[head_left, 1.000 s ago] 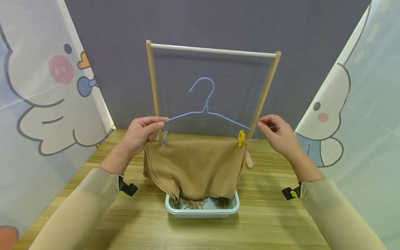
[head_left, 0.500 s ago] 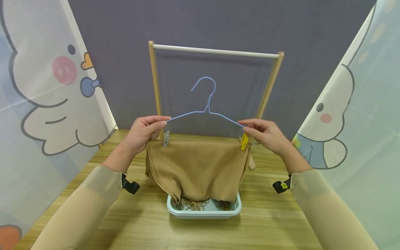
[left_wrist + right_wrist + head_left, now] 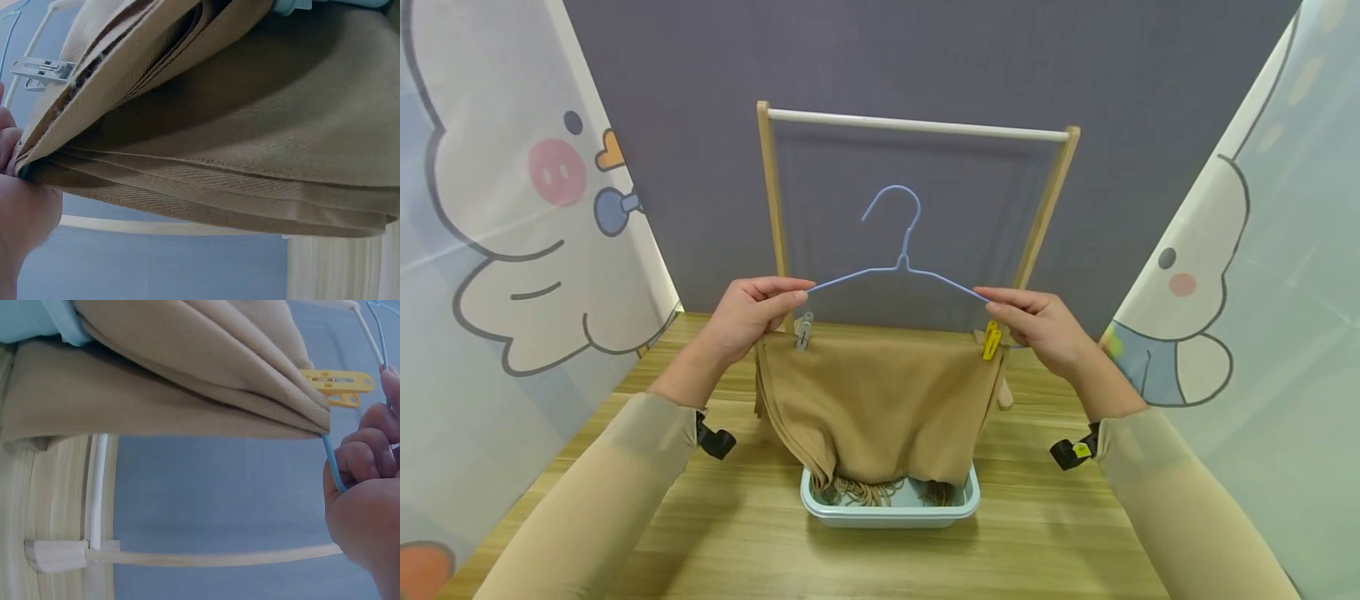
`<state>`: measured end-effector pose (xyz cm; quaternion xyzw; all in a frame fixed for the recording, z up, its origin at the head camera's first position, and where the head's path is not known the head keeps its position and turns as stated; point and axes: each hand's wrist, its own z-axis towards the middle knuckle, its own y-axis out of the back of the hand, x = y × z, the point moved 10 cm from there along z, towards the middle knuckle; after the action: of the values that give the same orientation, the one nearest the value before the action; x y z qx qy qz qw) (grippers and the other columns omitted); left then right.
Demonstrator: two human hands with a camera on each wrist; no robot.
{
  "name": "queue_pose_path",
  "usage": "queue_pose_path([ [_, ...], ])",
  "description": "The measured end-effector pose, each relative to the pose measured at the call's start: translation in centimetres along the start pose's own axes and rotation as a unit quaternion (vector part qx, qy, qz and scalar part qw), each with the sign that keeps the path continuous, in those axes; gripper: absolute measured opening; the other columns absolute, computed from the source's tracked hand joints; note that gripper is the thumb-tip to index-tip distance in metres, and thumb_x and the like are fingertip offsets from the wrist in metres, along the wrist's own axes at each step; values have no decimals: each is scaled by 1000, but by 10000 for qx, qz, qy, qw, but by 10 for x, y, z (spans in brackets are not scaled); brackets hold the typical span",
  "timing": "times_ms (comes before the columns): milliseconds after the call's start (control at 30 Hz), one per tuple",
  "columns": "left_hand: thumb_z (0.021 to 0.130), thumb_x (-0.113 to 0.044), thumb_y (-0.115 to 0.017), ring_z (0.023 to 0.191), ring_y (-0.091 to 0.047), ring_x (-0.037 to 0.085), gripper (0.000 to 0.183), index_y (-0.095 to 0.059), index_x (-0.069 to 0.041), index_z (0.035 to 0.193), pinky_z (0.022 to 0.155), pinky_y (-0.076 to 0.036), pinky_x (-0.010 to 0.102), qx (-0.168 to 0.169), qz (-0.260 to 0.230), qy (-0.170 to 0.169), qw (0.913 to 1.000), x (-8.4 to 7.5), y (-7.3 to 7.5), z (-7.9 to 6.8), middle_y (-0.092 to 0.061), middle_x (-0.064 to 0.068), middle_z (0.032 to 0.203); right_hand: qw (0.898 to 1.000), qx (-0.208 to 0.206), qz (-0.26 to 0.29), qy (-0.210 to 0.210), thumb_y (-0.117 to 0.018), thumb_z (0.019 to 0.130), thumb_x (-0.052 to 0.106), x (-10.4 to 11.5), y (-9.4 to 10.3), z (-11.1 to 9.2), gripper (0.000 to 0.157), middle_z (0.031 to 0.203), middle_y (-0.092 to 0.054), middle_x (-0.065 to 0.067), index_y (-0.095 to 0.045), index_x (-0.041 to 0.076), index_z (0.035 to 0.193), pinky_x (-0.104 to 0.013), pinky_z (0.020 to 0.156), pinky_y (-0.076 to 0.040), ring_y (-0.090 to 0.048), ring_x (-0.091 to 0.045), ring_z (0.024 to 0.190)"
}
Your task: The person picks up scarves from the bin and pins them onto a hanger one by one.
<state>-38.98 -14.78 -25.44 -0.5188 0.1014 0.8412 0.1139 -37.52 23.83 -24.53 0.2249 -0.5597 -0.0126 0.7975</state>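
Both hands hold up a thin blue clothes hanger [image 3: 904, 265], its hook upward. My left hand [image 3: 751, 315] pinches the hanger's left shoulder between thumb and fingers. On the opposite shoulder, my right hand [image 3: 1037, 323] grips the wire, and in the right wrist view the lower corner of the hanger [image 3: 332, 464] runs into the curled fingers. Folded brown fringed cloth [image 3: 880, 392] drapes over the hanger's lower bar, which it hides. A grey clothespin [image 3: 803, 332] clips the cloth at left, a yellow clothespin [image 3: 992, 340] at right.
Behind the hanger stands a wooden rack with a white rail [image 3: 917, 126]. A pale blue tray [image 3: 891, 518] sits on the wooden table [image 3: 895, 567] under the cloth, whose fringe dips into it. Printed curtains [image 3: 512, 217] flank both sides, with a grey panel behind.
My right hand has moved inward and taken hold of the hanger's right shoulder, after being at its outer corner. The hanger and cloth shift slightly right in view; my left hand keeps its pinch.
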Motion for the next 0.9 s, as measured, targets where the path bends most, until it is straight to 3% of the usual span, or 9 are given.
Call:
queue_pose_path([
  [133, 107, -6, -69, 52, -27, 14, 29, -87, -27, 115, 50, -19, 34, -62, 258, 0, 9996, 0, 2, 1, -38, -7, 57, 9998, -80, 173, -30, -64, 113, 21, 2, 0, -1, 29, 61, -26, 8, -80, 39, 130, -39, 56, -22, -20, -21, 56],
  [233, 106, -12, -73, 52, -28, 10, 21, -87, -23, 117, 48, -21, 32, -153, 553, 33, 9983, -1, 4, 0, -41, -8, 60, 9996, -111, 266, -18, -63, 113, 20, 4, 0, -1, 30, 63, -25, 6, -80, 38, 129, -44, 60, -20, -20, -21, 57],
  [367, 105, -15, -77, 62, -35, 10, 19, -86, -14, 121, 53, -29, 30, -376, 878, -93, 9954, -7, 10, -3, -63, -12, 76, 9994, -215, 286, 38, -63, 114, 21, 8, 2, -2, 28, 63, -26, 6, -79, 31, 134, -46, 62, -19, -20, -22, 58],
  [467, 105, -13, -76, 84, -55, 10, 20, -84, -8, 122, 70, -45, 24, -560, 692, -227, 9958, -9, 18, -4, -76, -14, 101, 9987, -332, 373, 90, -63, 113, 21, 12, 6, -4, 28, 62, -26, 6, -79, 29, 135, -46, 62, -19, -19, -23, 57],
  [600, 107, -12, -72, 103, -65, 11, 17, -87, -16, 115, 87, -51, 22, -818, 151, -264, 9962, -4, 30, -7, -80, -13, 106, 9961, -493, 690, 242, -64, 113, 16, 22, 15, -6, 29, 60, -28, 4, -82, 31, 129, -45, 63, -18, -20, -23, 57],
  [700, 109, -11, -68, 98, -65, 8, 23, -87, -24, 107, 80, -50, 21, -976, -111, -226, 9949, -1, 35, -8, -81, -15, 107, 9927, -597, 969, 405, -63, 113, 14, 31, 21, -6, 30, 62, -34, 6, -83, 30, 128, -44, 64, -17, -20, -23, 58],
  [767, 109, -10, -68, 96, -65, 5, 23, -86, -24, 108, 79, -51, 20, -1025, -305, -174, 9941, 1, 36, -9, -82, -15, 111, 9900, -673, 1142, 487, -63, 112, 14, 36, 26, -5, 29, 64, -38, 6, -83, 29, 128, -42, 64, -16, -18, -22, 59],
  [900, 109, -10, -68, 94, -62, 6, 25, -78, -21, 129, 78, -53, 20, -1001, -91, -73, 9949, 3, 36, -10, -74, -12, 113, 9843, -848, 1454, 535, -64, 112, 13, 43, 37, -6, 28, 64, -39, 6, -84, 26, 126, -39, 61, -12, -15, -22, 60],
])
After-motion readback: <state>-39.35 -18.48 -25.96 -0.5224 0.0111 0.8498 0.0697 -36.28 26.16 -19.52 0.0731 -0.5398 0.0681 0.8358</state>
